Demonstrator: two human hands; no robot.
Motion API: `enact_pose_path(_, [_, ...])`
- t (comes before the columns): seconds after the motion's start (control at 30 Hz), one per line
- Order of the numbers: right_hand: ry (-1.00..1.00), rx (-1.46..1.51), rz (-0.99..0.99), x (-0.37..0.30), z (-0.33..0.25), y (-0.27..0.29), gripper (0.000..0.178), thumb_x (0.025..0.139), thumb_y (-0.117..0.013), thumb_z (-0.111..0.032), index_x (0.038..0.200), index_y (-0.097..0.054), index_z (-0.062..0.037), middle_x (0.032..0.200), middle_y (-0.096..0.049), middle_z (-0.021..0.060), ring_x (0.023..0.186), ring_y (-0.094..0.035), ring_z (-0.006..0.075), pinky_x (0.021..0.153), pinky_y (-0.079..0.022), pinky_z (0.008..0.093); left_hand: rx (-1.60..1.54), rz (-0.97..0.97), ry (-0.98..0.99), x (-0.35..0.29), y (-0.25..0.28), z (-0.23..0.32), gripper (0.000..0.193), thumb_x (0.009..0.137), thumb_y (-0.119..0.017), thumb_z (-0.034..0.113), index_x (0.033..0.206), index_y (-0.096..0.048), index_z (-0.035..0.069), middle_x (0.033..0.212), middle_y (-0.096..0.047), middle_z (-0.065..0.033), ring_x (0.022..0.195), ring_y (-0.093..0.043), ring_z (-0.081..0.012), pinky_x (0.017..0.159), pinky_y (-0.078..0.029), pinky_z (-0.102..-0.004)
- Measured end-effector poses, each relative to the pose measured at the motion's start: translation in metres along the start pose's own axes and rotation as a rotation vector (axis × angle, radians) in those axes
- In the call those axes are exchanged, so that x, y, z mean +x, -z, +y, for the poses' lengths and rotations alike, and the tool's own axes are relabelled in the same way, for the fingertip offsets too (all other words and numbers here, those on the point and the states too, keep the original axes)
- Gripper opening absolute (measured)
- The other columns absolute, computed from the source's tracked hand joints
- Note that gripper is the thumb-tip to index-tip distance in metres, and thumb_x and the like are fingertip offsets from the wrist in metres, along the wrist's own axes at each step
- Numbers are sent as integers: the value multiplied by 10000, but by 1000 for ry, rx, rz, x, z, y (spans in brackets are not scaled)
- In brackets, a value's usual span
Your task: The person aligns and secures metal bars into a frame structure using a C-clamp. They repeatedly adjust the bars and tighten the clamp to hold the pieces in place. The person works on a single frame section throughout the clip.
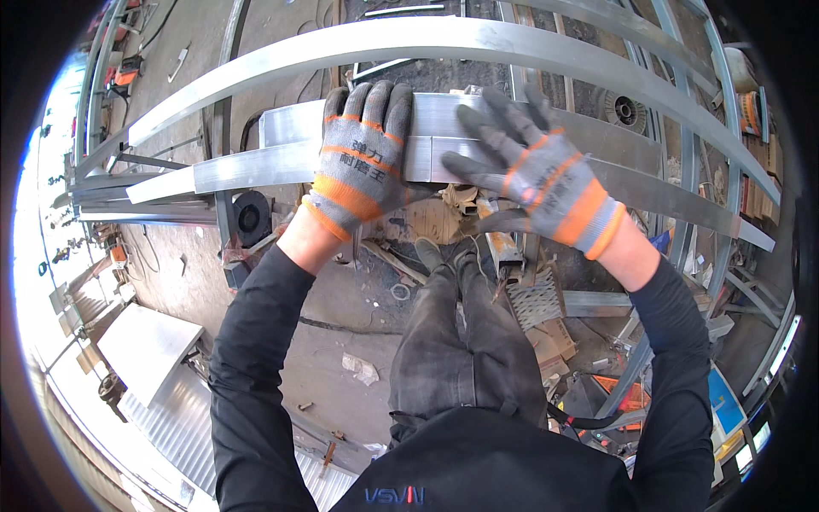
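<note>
Square-section metal tube (444, 145) lies crosswise in front of the person at about waist height, resting on the steel frame rail (256, 166) that runs out to the left of the hands. A second tube piece (290, 124) sits just behind it, touching or nearly so; can't tell which.

Risks as I read it:
- A seam shows in the tube between the two hands. If that's a butt joint, uneven push from either side could knock the pieces out of line.
- Tube ends and edges look raw-cut. Gloves are knit with coated palms, fine for grip, thin against a sharp burr if a hand slides along.
- Tube could roll or slip off the rail toward the legs; scrap and offcuts (529, 299) lie directly below the hands, poor footing for stepping back.

Left hand (363, 149): gloved, fingers curled over the far top edge of the tube, palm down, wrapped on it. Wrist straight, forearm coming up from below.

Right hand (533, 166): gloved, fingers spread wide and flat, pressing on the near face and top, not closed around it. Wrist angled inward, elbow out to the right.

Curved steel beam (444, 38) arches beyond both hands.
</note>
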State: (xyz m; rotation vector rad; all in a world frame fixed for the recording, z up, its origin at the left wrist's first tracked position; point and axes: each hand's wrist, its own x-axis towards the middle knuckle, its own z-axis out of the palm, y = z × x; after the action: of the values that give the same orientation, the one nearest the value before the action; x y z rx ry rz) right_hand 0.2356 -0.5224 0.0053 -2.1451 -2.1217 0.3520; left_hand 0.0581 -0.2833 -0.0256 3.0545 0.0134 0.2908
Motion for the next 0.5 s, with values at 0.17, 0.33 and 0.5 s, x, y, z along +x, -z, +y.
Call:
enact_pose_path(0.17, [76,48,150,16,-9,-13,1000,878,-895,-570,1768,-520,-314,1897,-367,172,1729,-334,511,1409,-264,704,7,12,-9,2,-1,-2,1222,718,-970,619,1636,-512,-45,1561,-596,-299,1461,-559,-521,1282,-389,-665])
enact_pose_path(0.33, [-283,-79,136,-91,60,-5,1089,750,-984,-390,1732,-543,-223,1716,-526,250,1562,-532,487,1282,-413,696,4,-19,13,3,-6,2,1253,679,-1035,546,1651,-495,-32,1568,-577,-283,1492,-534,-516,1291,-381,-661])
enact_pose_path(0.5, [-201,-97,212,-123,78,-22,1082,669,-1060,-425,1643,-646,-200,1631,-567,234,1493,-576,469,1243,-435,671,19,-43,10,3,-2,6,1277,648,-1064,533,1657,-504,-11,1570,-587,-267,1496,-540,-502,1293,-385,-644])
